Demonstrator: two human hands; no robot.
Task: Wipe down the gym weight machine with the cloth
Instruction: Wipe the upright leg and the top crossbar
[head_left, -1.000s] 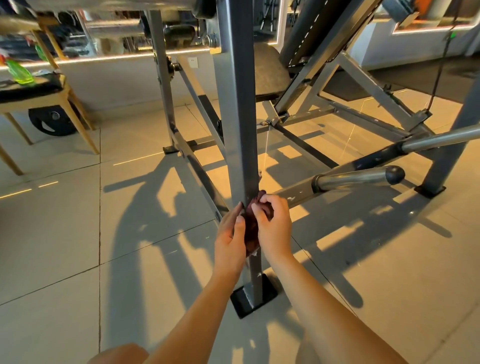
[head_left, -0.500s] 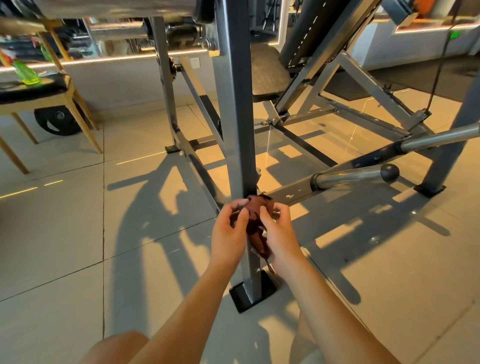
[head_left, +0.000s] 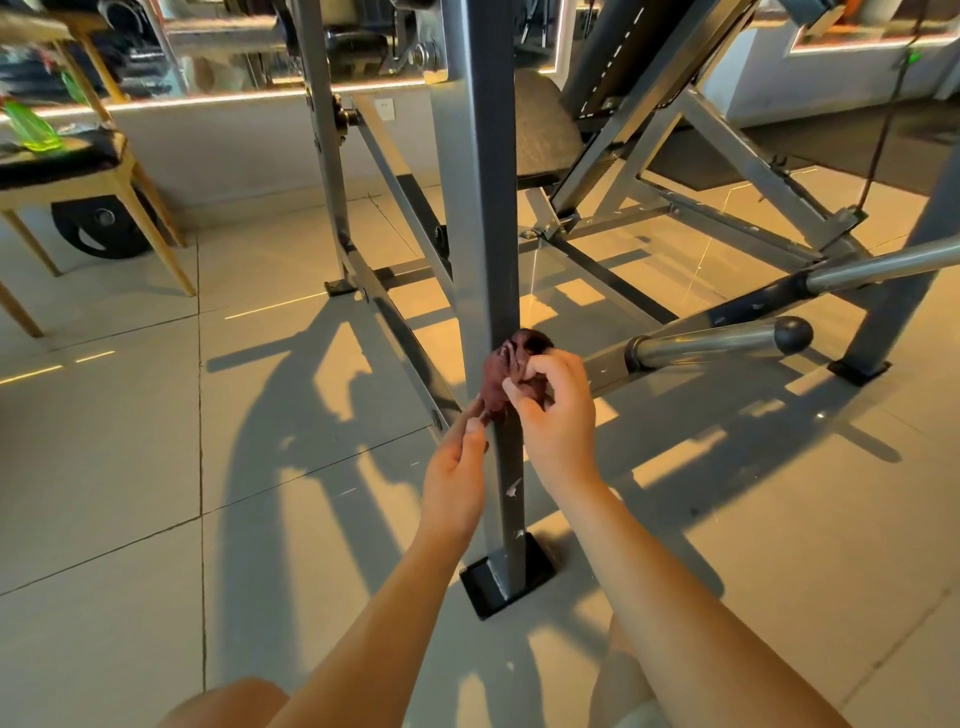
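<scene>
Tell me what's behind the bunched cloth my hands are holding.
The weight machine's grey upright post; the cloth is pressed against its edge. The right hand grips the cloth and the left hand pinches its lower end. The strip of post beneath it is hidden.

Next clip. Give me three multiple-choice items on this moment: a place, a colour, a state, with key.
1. Where is the cloth? A) on the floor B) against the grey upright post C) on the wooden chair
2. What colour is the cloth? A) green B) white C) dark maroon
3. What is the right hand doing? A) lying flat on the floor B) gripping the cloth C) holding the chrome bar
Key: 1 B, it is bunched against the post's edge; 2 C, it shows dark reddish-brown; 3 B, its fingers curl round the cloth.
</scene>
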